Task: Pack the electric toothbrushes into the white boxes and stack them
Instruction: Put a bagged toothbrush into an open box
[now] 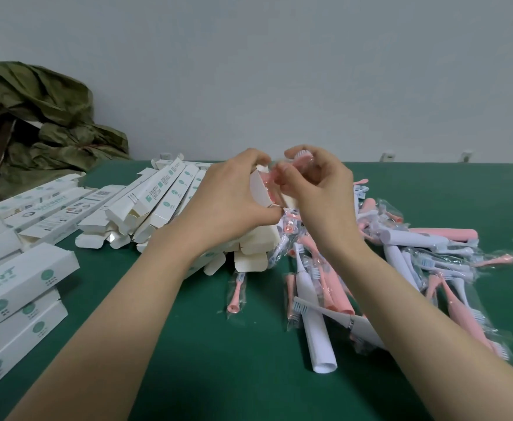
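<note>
Holding a white box (pixel 259 189) lifted above the green tabletop (pixel 218 360), the left hand (pixel 227 202) has its fingers (pixel 258 161) curled around the box body. The open end is turned toward the right hand (pixel 319 189), probably so that the mouth is steady and easy to reach. The right hand pinches a pink electric toothbrush (pixel 302 154) in clear wrap. Its bristle head shows above the knuckles, and the lower part seems to go into the mouth of the box, but the hands hide how deep it sits.

Behind the left hand lies a pile of open boxes (pixel 158 202) with their flaps out. Closed boxes (pixel 21 284) are stacked at the left edge, which seems to be the place for finished ones. On the right, under the right forearm, lies a heap of pink and white toothbrushes (pixel 401 268) in plastic bags. One bagged pink brush head (pixel 236 294) lies apart near the middle. A crumpled green cloth (pixel 51 117) is against the wall.

The loose wrap and the box flaps may catch at the mouth, and both piles crowd close under the hands.
</note>
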A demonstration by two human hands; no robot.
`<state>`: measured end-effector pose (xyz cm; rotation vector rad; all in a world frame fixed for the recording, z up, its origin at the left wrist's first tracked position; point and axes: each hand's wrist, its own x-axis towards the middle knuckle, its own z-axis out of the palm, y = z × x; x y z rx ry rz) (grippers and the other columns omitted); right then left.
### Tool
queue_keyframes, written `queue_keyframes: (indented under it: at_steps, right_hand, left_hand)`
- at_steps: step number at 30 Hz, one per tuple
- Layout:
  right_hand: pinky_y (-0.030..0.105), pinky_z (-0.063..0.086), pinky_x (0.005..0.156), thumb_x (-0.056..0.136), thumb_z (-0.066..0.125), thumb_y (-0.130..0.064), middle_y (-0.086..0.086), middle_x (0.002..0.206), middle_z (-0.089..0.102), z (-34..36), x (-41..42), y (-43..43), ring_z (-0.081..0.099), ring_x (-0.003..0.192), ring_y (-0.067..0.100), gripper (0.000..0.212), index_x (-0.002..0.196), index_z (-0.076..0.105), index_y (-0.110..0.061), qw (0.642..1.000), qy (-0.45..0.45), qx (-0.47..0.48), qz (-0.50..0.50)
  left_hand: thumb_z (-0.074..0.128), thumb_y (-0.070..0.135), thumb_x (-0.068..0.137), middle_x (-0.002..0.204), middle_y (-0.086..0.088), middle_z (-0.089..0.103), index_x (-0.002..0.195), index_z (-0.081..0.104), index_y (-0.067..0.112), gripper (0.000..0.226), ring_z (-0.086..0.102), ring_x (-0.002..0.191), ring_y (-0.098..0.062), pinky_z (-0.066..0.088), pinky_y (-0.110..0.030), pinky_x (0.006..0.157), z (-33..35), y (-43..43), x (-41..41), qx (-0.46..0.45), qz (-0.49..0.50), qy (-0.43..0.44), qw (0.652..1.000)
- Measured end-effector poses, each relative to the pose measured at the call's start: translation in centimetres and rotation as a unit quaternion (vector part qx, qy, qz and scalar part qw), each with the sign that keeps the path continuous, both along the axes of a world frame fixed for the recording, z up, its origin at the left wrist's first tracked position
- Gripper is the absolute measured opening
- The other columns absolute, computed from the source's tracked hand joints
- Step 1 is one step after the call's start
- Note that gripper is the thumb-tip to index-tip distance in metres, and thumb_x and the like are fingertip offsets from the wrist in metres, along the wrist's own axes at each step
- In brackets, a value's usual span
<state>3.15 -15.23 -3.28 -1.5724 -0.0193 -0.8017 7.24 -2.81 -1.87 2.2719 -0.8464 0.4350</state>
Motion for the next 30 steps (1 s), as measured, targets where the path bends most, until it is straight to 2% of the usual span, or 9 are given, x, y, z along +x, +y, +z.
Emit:
queue_keyframes:
  at_steps: [5, 8, 12, 18, 21, 24, 26, 28, 30]
  right_hand:
    - [0.026, 0.055, 0.071, 0.081, 0.071, -0.005, -0.002, 0.071, 0.071, -0.5, -0.2, 0.6, 0.069, 0.074, 0.013, 0.006, 0.083, 0.067, -0.009, 0.999, -0.005, 0.040, 0.022]
    - [0.036, 0.053, 0.079, 0.087, 0.067, -0.019, 0.001, 0.083, 0.072, -0.7, -0.2, 0.9, 0.067, 0.083, 0.018, 0.007, 0.091, 0.069, -0.014, 0.994, 0.032, -0.102, -0.024]
    - [0.011, 0.031, 0.085, 0.096, 0.050, -0.026, 0.001, 0.107, 0.058, -0.7, -0.2, 0.5, 0.045, 0.109, 0.015, 0.026, 0.116, 0.066, -0.021, 0.962, 0.025, -0.257, -0.093]
    - [0.006, 0.033, 0.067, 0.086, 0.065, -0.008, -0.003, 0.081, 0.058, -0.6, 0.1, -0.3, 0.045, 0.067, -0.009, 0.015, 0.101, 0.066, -0.005, 0.930, -0.095, -0.305, -0.183]
    - [0.023, 0.035, 0.062, 0.086, 0.062, -0.007, 0.002, 0.077, 0.067, -1.0, 0.1, 0.5, 0.046, 0.071, 0.009, 0.010, 0.091, 0.070, -0.005, 0.913, -0.103, -0.362, -0.155]
    - [0.032, 0.039, 0.066, 0.093, 0.048, -0.009, 0.001, 0.089, 0.070, -1.1, 0.1, 0.4, 0.045, 0.080, 0.018, 0.024, 0.110, 0.066, -0.013, 0.899, -0.027, -0.429, -0.084]
    - [0.025, 0.042, 0.072, 0.093, 0.045, -0.005, 0.000, 0.098, 0.070, -1.0, -0.1, 0.3, 0.055, 0.084, 0.014, 0.025, 0.111, 0.062, -0.011, 0.925, -0.053, -0.371, -0.068]
    - [0.012, 0.036, 0.064, 0.089, 0.045, 0.001, -0.003, 0.091, 0.069, -1.1, -0.2, 0.2, 0.050, 0.067, -0.001, 0.024, 0.099, 0.063, -0.009, 0.941, -0.082, -0.317, -0.085]
    - [0.009, 0.034, 0.061, 0.088, 0.048, 0.000, -0.005, 0.086, 0.069, -1.3, 0.0, 0.4, 0.046, 0.058, -0.003, 0.022, 0.096, 0.063, -0.014, 0.928, -0.004, -0.374, -0.008]
  left_hand:
    - [0.077, 0.031, 0.066, 0.111, 0.013, 0.063, 0.123, 0.056, 0.026, 0.061, 0.055, 0.105, -0.007, 0.034, -0.013, 0.074, 0.2, -0.2, -0.4, 0.004, -0.002, -0.002, 1.000]
    - [0.075, 0.034, 0.066, 0.102, 0.014, 0.064, 0.118, 0.059, 0.028, 0.054, 0.056, 0.099, -0.006, 0.036, -0.003, 0.067, 0.2, 0.0, -0.1, 0.001, 0.008, 0.000, 1.000]
    - [0.077, 0.032, 0.063, 0.114, 0.012, 0.062, 0.122, 0.056, 0.029, 0.063, 0.053, 0.111, -0.006, 0.038, -0.014, 0.076, 0.0, 0.4, 0.4, -0.002, 0.011, 0.018, 1.000]
    - [0.079, 0.032, 0.062, 0.122, 0.009, 0.060, 0.127, 0.054, 0.027, 0.070, 0.051, 0.117, -0.004, 0.035, -0.016, 0.086, 0.2, 0.6, 0.3, -0.018, 0.020, 0.007, 1.000]
    - [0.077, 0.030, 0.063, 0.118, 0.009, 0.062, 0.124, 0.056, 0.028, 0.065, 0.052, 0.115, -0.004, 0.035, -0.014, 0.083, 0.4, 0.4, 0.0, -0.024, 0.021, 0.008, 0.999]
    - [0.077, 0.029, 0.064, 0.117, 0.006, 0.063, 0.123, 0.056, 0.024, 0.063, 0.053, 0.115, -0.011, 0.034, -0.013, 0.081, 0.6, 0.8, 0.4, -0.019, 0.050, -0.002, 0.999]
    - [0.079, 0.034, 0.064, 0.121, 0.004, 0.061, 0.126, 0.055, 0.021, 0.067, 0.052, 0.117, -0.015, 0.033, -0.018, 0.085, 0.9, 1.5, 0.9, -0.010, 0.080, -0.014, 0.997]
    - [0.081, 0.036, 0.064, 0.125, 0.002, 0.059, 0.127, 0.054, 0.019, 0.071, 0.051, 0.119, -0.018, 0.033, -0.021, 0.087, 1.3, 2.5, 1.5, -0.002, 0.115, -0.023, 0.993]
    - [0.082, 0.035, 0.064, 0.125, 0.000, 0.058, 0.127, 0.054, 0.019, 0.071, 0.050, 0.120, -0.019, 0.033, -0.023, 0.088, 1.8, 3.8, 2.0, -0.012, 0.146, -0.020, 0.989]
